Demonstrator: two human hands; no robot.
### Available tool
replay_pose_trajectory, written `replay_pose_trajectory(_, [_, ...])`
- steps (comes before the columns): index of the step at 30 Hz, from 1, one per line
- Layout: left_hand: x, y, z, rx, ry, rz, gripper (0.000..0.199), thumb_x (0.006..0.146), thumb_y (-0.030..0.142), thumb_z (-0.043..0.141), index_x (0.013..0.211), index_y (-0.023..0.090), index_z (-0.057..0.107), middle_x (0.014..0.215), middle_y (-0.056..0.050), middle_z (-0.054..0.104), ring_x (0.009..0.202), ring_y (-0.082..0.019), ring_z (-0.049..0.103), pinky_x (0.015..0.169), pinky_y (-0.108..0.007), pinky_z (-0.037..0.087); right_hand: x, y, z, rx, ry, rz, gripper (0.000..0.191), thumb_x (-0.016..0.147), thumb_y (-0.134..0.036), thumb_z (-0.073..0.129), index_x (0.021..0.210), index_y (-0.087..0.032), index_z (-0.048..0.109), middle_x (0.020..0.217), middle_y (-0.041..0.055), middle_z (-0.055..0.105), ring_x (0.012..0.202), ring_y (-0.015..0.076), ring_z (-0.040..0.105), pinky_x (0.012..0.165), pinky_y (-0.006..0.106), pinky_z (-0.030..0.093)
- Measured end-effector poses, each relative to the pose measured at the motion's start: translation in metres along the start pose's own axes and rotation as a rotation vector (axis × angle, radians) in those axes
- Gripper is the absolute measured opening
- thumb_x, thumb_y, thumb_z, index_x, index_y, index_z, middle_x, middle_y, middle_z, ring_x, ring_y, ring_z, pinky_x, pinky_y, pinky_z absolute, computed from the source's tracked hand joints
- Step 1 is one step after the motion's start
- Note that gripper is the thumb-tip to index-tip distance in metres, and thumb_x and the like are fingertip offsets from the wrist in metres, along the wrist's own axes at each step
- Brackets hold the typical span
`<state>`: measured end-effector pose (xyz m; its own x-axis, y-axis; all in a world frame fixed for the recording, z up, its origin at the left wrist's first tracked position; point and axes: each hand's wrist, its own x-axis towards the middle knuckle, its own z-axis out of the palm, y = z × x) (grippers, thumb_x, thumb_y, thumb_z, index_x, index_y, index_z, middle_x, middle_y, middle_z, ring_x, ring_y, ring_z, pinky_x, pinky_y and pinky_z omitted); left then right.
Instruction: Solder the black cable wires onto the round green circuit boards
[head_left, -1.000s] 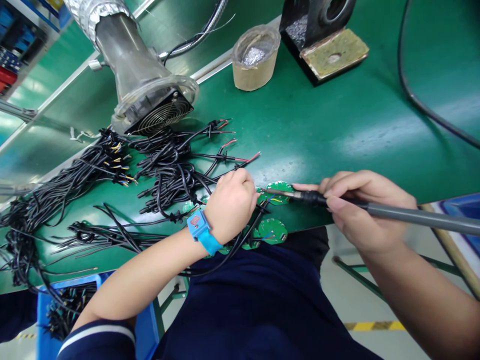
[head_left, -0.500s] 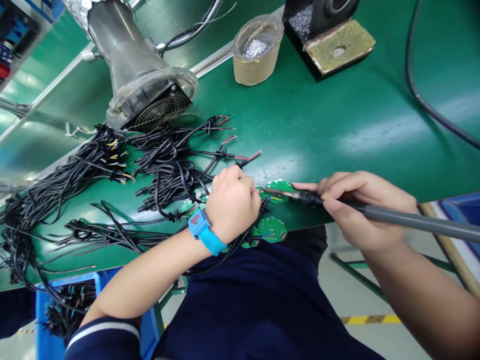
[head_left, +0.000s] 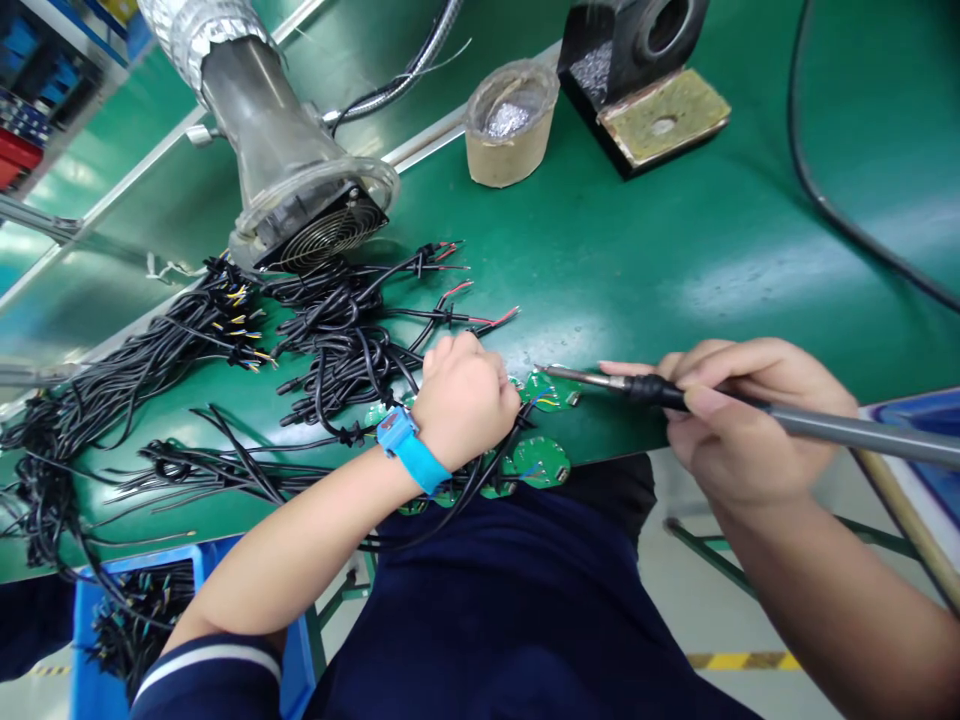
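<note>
My right hand (head_left: 757, 425) is wrapped round a soldering iron (head_left: 847, 428) by its dark grip. The iron's thin tip points left over a round green circuit board (head_left: 555, 392) that has coloured wires on it; whether the tip touches it I cannot tell. My left hand (head_left: 466, 405), with a blue strap on its wrist, is closed beside the boards. What its fingers hold is hidden behind the hand. Nearer my body lies another green board (head_left: 544, 462) with thin wires, and black cables run past it under my left wrist.
Bundles of black cables (head_left: 337, 340) with bared coloured ends cover the left of the green bench. Behind them stands a fume duct with a fan (head_left: 330, 235). Farther back are a round tub (head_left: 508, 150) and an iron stand with a yellow sponge (head_left: 664, 115). A blue bin (head_left: 199, 570) sits below left.
The soldering iron and my right hand have drawn back to the right, and the tip has lifted away from beside my left hand. My left hand stays closed in nearly the same place.
</note>
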<state>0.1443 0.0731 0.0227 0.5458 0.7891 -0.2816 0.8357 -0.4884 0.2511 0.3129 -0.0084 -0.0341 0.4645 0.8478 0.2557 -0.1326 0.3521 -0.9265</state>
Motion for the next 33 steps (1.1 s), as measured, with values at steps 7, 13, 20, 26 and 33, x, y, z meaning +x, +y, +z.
replay_pose_trajectory(7, [-0.001, -0.002, -0.005, 0.108, 0.015, 0.047, 0.018, 0.080, 0.024, 0.052, 0.068, 0.016, 0.063, 0.080, -0.008, 0.056, 0.083, -0.025, 0.052, 0.078, -0.044, 0.044, 0.006, 0.003, 0.003, 0.006, 0.143, -0.035, 0.008, 0.068, -0.020, 0.064, 0.069, -0.019, 0.056, 0.061, -0.0017, 0.052, 0.047, 0.0108, 0.046, 0.044, 0.026, 0.037])
replay_pose_trajectory(13, [0.020, -0.004, -0.021, 0.173, 0.150, 0.107, 0.009, 0.081, 0.023, 0.056, 0.082, 0.016, 0.062, 0.082, -0.006, 0.058, 0.078, -0.020, 0.057, 0.072, -0.034, 0.049, 0.007, 0.009, -0.007, -0.042, 0.201, -0.042, 0.009, 0.073, -0.024, 0.062, 0.074, -0.021, 0.055, 0.067, -0.0033, 0.050, 0.050, 0.0095, 0.047, 0.046, 0.025, 0.040])
replay_pose_trajectory(20, [0.039, -0.006, -0.016, 0.359, 0.123, 0.063, 0.020, 0.088, 0.018, 0.046, 0.080, 0.013, 0.063, 0.086, -0.009, 0.060, 0.085, -0.022, 0.062, 0.073, -0.032, 0.051, 0.014, 0.013, -0.017, -0.150, 0.193, -0.129, 0.009, 0.082, -0.025, 0.056, 0.076, -0.019, 0.053, 0.062, -0.0032, 0.047, 0.052, 0.0100, 0.050, 0.051, 0.025, 0.046])
replay_pose_trajectory(26, [0.026, -0.015, -0.011, 0.365, 0.251, 0.252, 0.023, 0.087, 0.010, 0.041, 0.076, 0.013, 0.061, 0.074, -0.007, 0.061, 0.066, -0.021, 0.062, 0.058, -0.031, 0.050, 0.013, 0.016, -0.031, -0.174, 0.184, -0.106, 0.011, 0.083, -0.029, 0.055, 0.079, -0.019, 0.051, 0.063, -0.0027, 0.046, 0.054, 0.0112, 0.054, 0.054, 0.025, 0.048])
replay_pose_trajectory(33, [-0.019, -0.027, -0.038, -0.317, 0.970, 0.168, 0.006, 0.090, 0.017, 0.046, 0.087, 0.018, 0.051, 0.085, -0.003, 0.055, 0.080, -0.013, 0.055, 0.070, -0.023, 0.047, 0.010, 0.017, -0.040, -0.184, 0.094, -0.099, 0.013, 0.084, -0.030, 0.053, 0.079, -0.019, 0.051, 0.065, -0.0016, 0.046, 0.058, 0.0123, 0.055, 0.056, 0.027, 0.050])
